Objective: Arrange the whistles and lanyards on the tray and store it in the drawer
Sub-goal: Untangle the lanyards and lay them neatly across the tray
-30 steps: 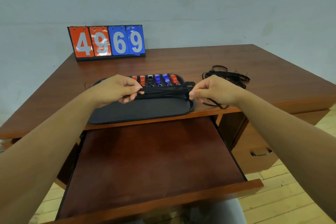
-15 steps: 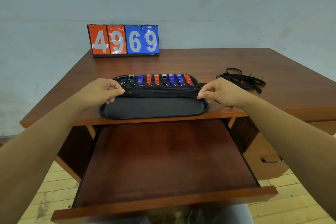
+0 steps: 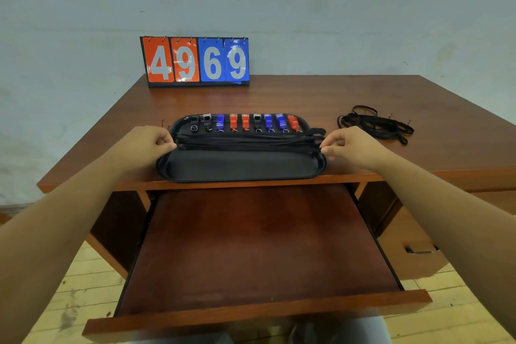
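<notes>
Four scoreboard [image 3: 196,62] digits read 4969; both hands pinch lanyards [image 3: 248,142].

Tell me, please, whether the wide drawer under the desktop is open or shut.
Open. The drawer is pulled far out toward the person, its bare wooden floor exposed below the tray, which sits on the desk.

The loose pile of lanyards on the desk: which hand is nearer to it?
Right. The right hand is at the tray's right end, beside the loose pile of lanyards. The left hand is at the tray's left end, far across.
</notes>
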`<action>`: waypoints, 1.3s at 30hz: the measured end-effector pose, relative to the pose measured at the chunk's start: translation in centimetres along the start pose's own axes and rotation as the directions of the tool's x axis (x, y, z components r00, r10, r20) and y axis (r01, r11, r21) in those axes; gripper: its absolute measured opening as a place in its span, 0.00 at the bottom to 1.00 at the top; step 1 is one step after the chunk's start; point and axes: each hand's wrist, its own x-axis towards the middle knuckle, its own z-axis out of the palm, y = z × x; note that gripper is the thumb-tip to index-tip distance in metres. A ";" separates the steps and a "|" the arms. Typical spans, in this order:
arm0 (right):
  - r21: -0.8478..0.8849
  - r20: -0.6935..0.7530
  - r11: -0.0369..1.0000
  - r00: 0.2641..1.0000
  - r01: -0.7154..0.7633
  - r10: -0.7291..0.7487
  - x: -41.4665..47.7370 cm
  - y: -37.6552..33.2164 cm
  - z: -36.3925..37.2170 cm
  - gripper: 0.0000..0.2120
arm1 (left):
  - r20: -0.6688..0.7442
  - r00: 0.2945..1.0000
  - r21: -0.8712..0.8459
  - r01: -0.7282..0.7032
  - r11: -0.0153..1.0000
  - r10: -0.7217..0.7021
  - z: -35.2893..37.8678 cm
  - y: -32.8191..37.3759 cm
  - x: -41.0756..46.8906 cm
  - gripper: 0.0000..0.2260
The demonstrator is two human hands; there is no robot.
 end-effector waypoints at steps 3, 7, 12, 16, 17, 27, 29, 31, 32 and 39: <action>0.002 -0.014 1.000 1.000 -0.006 0.006 0.1 0.5 0.1 0.08 | 0.014 1.000 0.055 -0.019 0.998 0.018 0.2 -0.4 0.4 0.04; -0.015 -0.016 1.000 1.000 -0.014 0.013 0.2 1.0 0.3 0.06 | 0.037 0.998 0.079 -0.044 0.996 0.042 0.2 -0.5 0.7 0.04; -0.032 -0.063 0.999 0.998 -0.015 0.013 0.7 1.5 0.9 0.04 | 0.046 0.998 0.120 -0.038 0.992 0.032 0.5 -0.5 1.7 0.05; -0.014 -0.097 1.000 0.995 -0.025 0.023 0.9 1.5 1.2 0.04 | 0.027 0.999 0.147 -0.042 0.988 0.039 0.8 -0.1 1.9 0.05; -0.010 -0.104 1.000 0.994 -0.026 0.025 0.9 1.4 1.3 0.04 | 0.024 0.999 0.151 -0.047 0.987 0.044 0.7 0.0 1.7 0.04; 0.048 -0.184 0.999 0.983 -0.020 0.028 0.1 2.0 -0.9 0.07 | 0.002 0.998 0.002 -0.068 0.998 0.068 -1.0 0.4 1.1 0.05; 0.049 -0.203 0.998 0.978 -0.032 0.042 -0.2 2.7 -1.6 0.08 | -0.022 0.995 -0.019 -0.093 0.995 0.093 -1.2 1.6 1.7 0.04; 0.052 -0.225 0.997 0.972 -0.062 0.073 -0.4 3.6 -2.1 0.09 | -0.030 0.992 -0.034 -0.125 0.992 0.124 -1.1 3.8 2.3 0.03; 0.056 -0.231 0.995 0.969 -0.083 0.093 -0.5 4.1 -2.3 0.09 | -0.031 0.989 -0.045 -0.146 0.988 0.145 -0.9 5.1 2.6 0.03; 0.021 -0.258 0.975 0.941 -0.219 0.217 -0.2 7.6 -3.3 0.04 | 0.012 0.937 -0.141 -0.345 0.928 0.350 2.9 17.2 4.9 0.03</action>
